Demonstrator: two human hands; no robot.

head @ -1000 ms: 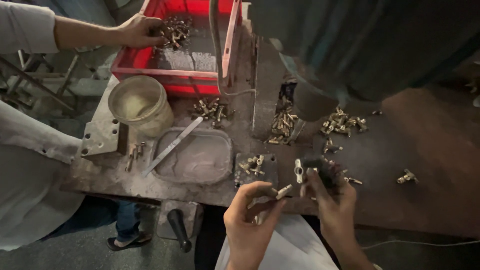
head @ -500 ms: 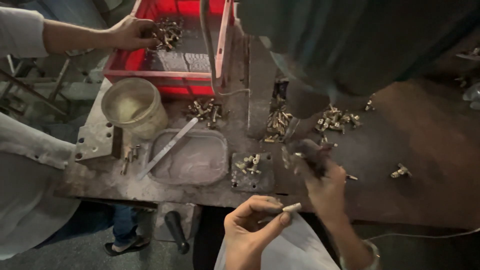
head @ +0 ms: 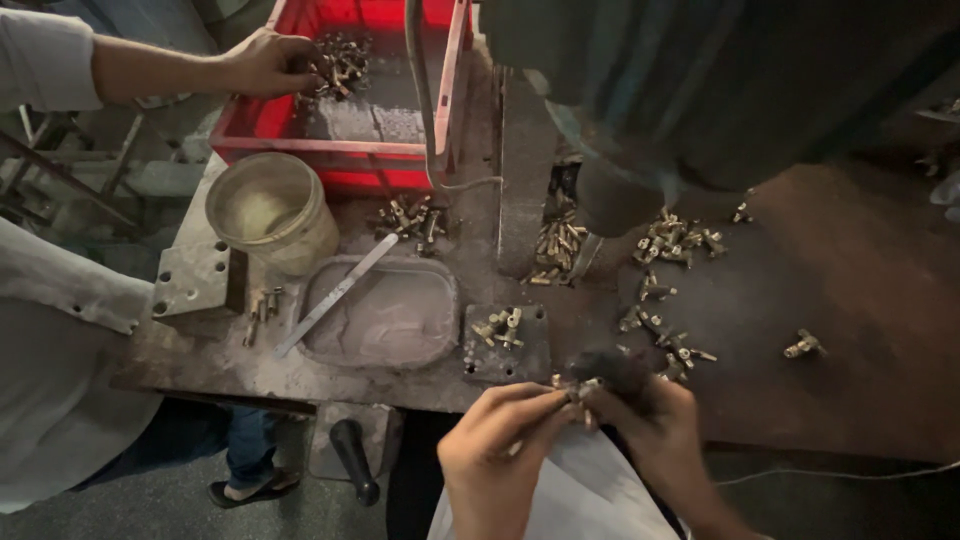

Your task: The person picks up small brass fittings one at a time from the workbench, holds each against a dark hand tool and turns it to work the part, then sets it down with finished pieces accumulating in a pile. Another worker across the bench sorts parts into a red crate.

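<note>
At 10 o'clock, a co-worker's hand (head: pixel 262 62) reaches into the red plastic crate (head: pixel 345 165) and rests on a heap of brass fittings (head: pixel 340 62) in its far corner. Below the crate, at 9 o'clock, a cream plastic bucket (head: pixel 272 210) stands upright beside a drilled steel plate (head: pixel 195 280). A flat metal strip (head: pixel 335 295) lies tilted across the rim of a shallow grey tray (head: pixel 385 320). Just right of the tray, a small square block (head: pixel 507 345) carries a few brass pieces.

At 6 o'clock, the left hand (head: pixel 500 455) is narrow, thumb and fingertips pinched on a small brass fitting (head: pixel 578 392) at the bench edge. The right hand (head: pixel 655 430) meets it there, fingers closed on the same fitting; the two hands touch at the fingertips. Exact shape of the fitting: blurred, cannot tell.

At 1 to 3 o'clock, loose brass fittings (head: pixel 675 240) lie scattered on the dark worktable (head: pixel 860 290) under the machine body (head: pixel 700 90); a single one (head: pixel 803 346) sits well apart to the right.
</note>
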